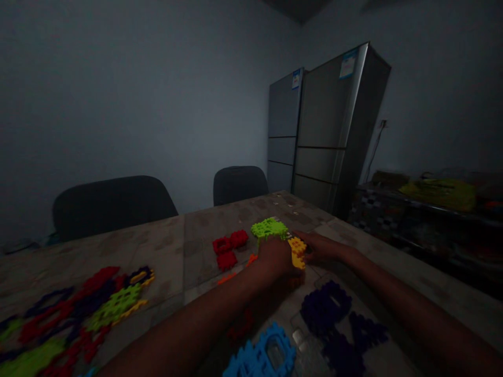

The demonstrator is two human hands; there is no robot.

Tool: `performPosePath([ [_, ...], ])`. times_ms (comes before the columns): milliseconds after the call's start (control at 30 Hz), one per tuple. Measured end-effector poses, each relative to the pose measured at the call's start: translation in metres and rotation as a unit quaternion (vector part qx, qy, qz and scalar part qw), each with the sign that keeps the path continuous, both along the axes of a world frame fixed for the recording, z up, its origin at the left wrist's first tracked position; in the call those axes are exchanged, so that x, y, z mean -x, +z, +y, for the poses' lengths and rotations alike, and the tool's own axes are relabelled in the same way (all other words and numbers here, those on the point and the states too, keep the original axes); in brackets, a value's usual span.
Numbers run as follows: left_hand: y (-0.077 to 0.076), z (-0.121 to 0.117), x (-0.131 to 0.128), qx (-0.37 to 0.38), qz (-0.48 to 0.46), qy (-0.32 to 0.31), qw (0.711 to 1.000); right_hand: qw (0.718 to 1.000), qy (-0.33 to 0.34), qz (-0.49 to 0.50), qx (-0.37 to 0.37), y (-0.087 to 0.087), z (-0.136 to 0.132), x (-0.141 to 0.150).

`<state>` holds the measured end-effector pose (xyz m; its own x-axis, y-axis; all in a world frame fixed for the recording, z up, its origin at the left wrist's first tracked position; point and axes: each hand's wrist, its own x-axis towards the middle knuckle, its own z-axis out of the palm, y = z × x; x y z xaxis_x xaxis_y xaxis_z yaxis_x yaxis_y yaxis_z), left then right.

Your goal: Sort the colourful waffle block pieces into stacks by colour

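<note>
The left hand and right hand are just apart, on either side of yellow toothed building pieces near the middle of the blotchy, tile-patterned surface; hidden fingertips mean I cannot tell whether either grips them. Just beyond sits a lime-green lattice cluster with knobbly edges, and left of it chunky red blocks, one with a square hole. Nearer are a bright blue ring-shaped piece and dark purple notched pieces, all plastic-looking.

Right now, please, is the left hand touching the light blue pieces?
No, the light blue pieces lie on the table, apart from the left hand.
</note>
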<state>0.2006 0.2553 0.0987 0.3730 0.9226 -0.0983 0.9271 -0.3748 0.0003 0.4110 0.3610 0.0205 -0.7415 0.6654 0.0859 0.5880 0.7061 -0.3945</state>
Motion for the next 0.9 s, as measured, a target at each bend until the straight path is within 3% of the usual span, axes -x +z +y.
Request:
performPosePath([
  [267,0.015,0.002,0.039,-0.027,-0.029,0.011,0.999,1.000,0.018,-0.009,-0.011,0.000,0.000,0.000],
  [600,-0.001,0.012,0.073,-0.044,-0.121,-0.028,0.991,0.997,0.016,-0.070,-0.034,0.010,0.006,0.008],
  [900,0.003,-0.011,0.105,-0.063,-0.205,-0.034,0.976,0.991,0.027,-0.127,-0.038,0.019,0.009,0.026],
])
